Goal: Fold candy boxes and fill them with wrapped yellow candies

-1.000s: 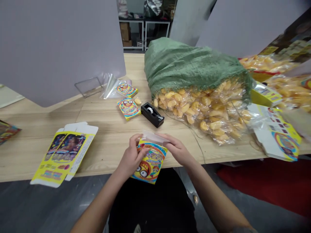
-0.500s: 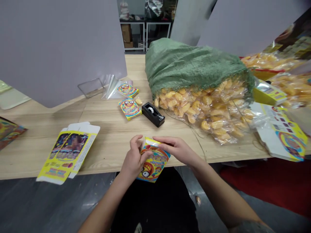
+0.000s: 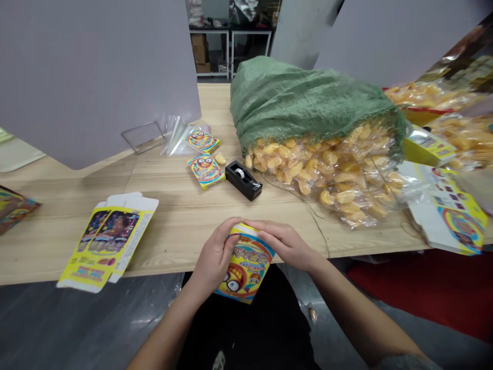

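Observation:
A small yellow cardboard box (image 3: 250,264) with a cartoon face printed on it is held at the table's front edge, above my lap. My left hand (image 3: 217,254) grips its left side, thumb on the printed front. My right hand (image 3: 287,244) is closed on the upper right edge, thumb in front and fingers along the top. The fingers of both hands meet at the box's top end. A black tape dispenser (image 3: 244,180) stands beyond the hands, beside two small printed packs, the nearer pack (image 3: 207,170) and the farther pack (image 3: 202,141).
Flattened yellow cartons (image 3: 110,241) lie at the left, and more flat cartons (image 3: 447,210) at the right. A green woven sack (image 3: 308,103) spills wrapped yellow pieces (image 3: 342,180) across the table. Clear plastic bags (image 3: 177,136) and a wire frame (image 3: 142,137) sit near the grey partition (image 3: 100,77).
The box's top looks more closed, with my fingers now together over it. My left hand's raised fingers have come down onto the top edge, and the box sits slightly lower.

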Motion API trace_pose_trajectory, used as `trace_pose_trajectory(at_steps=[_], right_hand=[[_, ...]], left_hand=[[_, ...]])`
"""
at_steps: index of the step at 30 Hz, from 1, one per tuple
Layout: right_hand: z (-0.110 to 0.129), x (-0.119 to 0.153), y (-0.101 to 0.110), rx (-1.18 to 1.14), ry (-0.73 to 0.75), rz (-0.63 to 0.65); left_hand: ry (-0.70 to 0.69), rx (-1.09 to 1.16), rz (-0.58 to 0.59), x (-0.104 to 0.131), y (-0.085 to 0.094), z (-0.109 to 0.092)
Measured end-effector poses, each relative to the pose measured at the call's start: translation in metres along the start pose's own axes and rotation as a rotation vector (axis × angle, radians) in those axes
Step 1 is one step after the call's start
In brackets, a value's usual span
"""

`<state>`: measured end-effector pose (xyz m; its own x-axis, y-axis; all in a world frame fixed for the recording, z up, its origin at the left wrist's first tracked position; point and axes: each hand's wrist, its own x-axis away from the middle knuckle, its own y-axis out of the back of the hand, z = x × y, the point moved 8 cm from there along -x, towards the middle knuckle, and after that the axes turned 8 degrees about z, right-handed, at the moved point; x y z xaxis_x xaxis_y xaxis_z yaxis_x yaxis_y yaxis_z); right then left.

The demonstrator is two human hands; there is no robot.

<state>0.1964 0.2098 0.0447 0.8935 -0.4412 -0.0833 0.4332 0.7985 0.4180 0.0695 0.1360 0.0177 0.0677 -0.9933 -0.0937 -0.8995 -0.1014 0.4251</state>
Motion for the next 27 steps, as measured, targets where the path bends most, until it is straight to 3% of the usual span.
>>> trace_pose_trajectory(at_steps=[5,8,17,23,27], right_hand=[[0.000,0.013,0.004,0.099,0.053,-0.256],[-0.001,0.015,0.003,0.097,0.156,-0.314],[-0.005,-0.001,0.015,0.242,0.270,-0.350],[-0.012,-0.012,-0.009,0.306,0.383,-0.284],[-0.011,-0.011,-0.010,0.272,0.371,-0.234]], left_hand=[[0.032,0.112,-0.070,-0.003,0.007,0.005],[-0.027,0.076,-0.101,-0.003,0.007,0.005],[-0.359,-0.080,-0.218,-0.007,0.013,-0.001],[-0.436,-0.212,-0.136,0.002,0.029,0.013],[-0.452,-0.266,-0.089,0.008,0.030,0.017]])
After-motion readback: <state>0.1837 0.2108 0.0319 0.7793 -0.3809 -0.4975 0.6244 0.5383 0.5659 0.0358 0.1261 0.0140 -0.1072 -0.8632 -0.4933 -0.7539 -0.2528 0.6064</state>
